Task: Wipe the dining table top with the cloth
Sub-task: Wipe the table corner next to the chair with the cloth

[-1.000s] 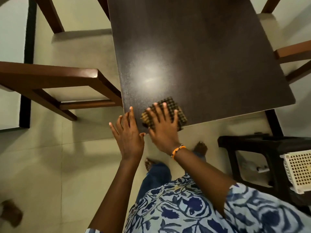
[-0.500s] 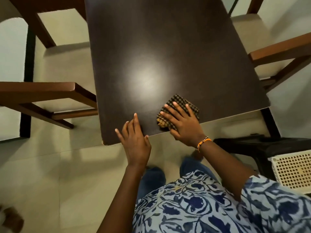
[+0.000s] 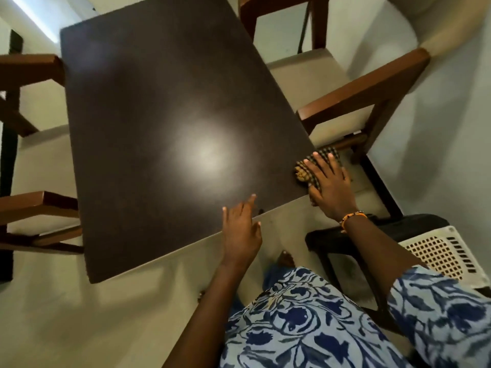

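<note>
The dark brown dining table top (image 3: 159, 123) fills the middle of the view, with a bright light reflection near its centre. A bunched checked brown-and-yellow cloth (image 3: 312, 168) sits at the table's near right corner, partly over the edge. My right hand (image 3: 329, 187) presses flat on the cloth, fingers spread across it. My left hand (image 3: 240, 229) rests at the near edge of the table, fingers apart, fingertips on the top, holding nothing.
Wooden chairs with pale seats stand on the right (image 3: 366, 94), at the far end (image 3: 281, 11) and on the left (image 3: 29, 208). A black stool (image 3: 332, 243) and a white perforated basket (image 3: 441, 253) sit at the lower right. Pale tiled floor surrounds the table.
My right hand has slid the cloth rightward along the near edge to the table's right corner. My left hand has stayed at the near edge. The view has swung and tilted.
</note>
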The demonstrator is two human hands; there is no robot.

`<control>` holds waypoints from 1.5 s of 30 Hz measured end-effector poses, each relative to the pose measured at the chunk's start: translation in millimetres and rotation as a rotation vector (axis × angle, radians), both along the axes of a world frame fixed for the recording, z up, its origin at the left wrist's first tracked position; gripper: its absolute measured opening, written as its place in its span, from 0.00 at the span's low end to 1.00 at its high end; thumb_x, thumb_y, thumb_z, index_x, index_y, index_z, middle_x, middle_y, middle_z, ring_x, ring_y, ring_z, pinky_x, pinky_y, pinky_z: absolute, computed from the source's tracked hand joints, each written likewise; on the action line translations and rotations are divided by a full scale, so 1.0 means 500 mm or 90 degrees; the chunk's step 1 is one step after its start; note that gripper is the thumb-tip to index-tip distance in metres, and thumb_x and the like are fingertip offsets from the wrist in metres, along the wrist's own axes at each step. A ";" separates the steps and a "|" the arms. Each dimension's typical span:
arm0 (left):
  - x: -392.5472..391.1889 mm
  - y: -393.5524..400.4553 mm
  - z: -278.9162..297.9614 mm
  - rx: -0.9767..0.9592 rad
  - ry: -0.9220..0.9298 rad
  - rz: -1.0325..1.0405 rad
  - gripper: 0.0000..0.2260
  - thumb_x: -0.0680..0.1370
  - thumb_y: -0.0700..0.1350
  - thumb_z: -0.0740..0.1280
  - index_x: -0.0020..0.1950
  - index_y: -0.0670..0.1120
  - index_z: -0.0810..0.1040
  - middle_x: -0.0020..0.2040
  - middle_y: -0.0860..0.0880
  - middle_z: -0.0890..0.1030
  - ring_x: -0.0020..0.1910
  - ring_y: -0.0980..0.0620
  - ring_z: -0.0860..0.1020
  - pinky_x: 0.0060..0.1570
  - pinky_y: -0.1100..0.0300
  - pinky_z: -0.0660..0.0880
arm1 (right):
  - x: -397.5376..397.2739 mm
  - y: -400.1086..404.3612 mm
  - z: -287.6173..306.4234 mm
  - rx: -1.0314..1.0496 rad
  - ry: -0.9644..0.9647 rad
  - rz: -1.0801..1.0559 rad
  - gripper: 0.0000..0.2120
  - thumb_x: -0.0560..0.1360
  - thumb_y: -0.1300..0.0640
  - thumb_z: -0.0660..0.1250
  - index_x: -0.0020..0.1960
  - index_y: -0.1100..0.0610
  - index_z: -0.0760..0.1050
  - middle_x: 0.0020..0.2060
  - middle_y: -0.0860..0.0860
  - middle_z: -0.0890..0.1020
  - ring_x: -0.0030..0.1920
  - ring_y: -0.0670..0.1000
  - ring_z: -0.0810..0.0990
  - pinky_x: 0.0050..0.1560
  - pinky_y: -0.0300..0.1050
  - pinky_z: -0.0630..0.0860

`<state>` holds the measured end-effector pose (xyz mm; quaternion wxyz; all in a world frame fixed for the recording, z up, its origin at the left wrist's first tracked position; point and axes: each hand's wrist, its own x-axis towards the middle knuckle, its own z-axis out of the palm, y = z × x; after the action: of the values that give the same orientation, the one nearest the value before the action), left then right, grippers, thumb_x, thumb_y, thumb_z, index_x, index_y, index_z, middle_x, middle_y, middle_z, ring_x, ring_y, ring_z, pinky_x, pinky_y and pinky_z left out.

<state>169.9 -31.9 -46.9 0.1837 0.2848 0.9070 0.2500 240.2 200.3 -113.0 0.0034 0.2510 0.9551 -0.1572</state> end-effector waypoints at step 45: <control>0.543 0.648 -0.251 -0.320 -0.625 -0.251 0.17 0.76 0.47 0.66 0.64 0.45 0.73 0.61 0.47 0.77 0.60 0.46 0.75 0.61 0.50 0.72 | 0.655 0.093 -0.188 -0.679 0.508 -1.189 0.14 0.71 0.57 0.63 0.56 0.55 0.76 0.53 0.55 0.81 0.55 0.56 0.78 0.60 0.59 0.73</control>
<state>441.4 292.0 -172.6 0.6871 0.2465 0.6774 0.0909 567.6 246.9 -207.0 -0.3118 0.7607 0.1411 -0.5515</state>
